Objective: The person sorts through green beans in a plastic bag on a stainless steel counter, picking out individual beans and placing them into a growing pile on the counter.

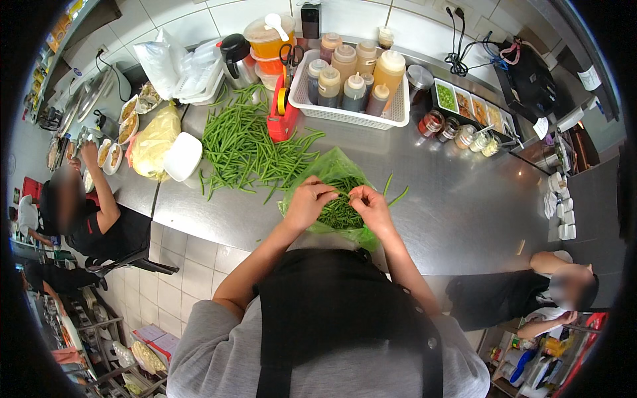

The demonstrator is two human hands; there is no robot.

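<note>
My left hand [309,201] and my right hand [369,206] meet over an open green plastic bag [336,161], thumbs and fingertips pinched close together. A green bean [341,192] appears to run between them, gripped by the left fingertips; whether the right fingers hold a piece of it is too small to tell. Inside the bag lie cut green bean pieces [338,214]. A large heap of whole green beans [249,144] spreads over the steel counter to the left and beyond the bag. Two loose beans [399,195] rest just right of the bag.
Behind the heap stands a red tape dispenser [282,122] with scissors [290,54]. A white basket [348,117] holds squeeze bottles. Left are a white dish [183,156] and a yellowish filled bag [157,142]. Jars [431,123] stand right. One person [79,214] sits left; another [562,293] is at right.
</note>
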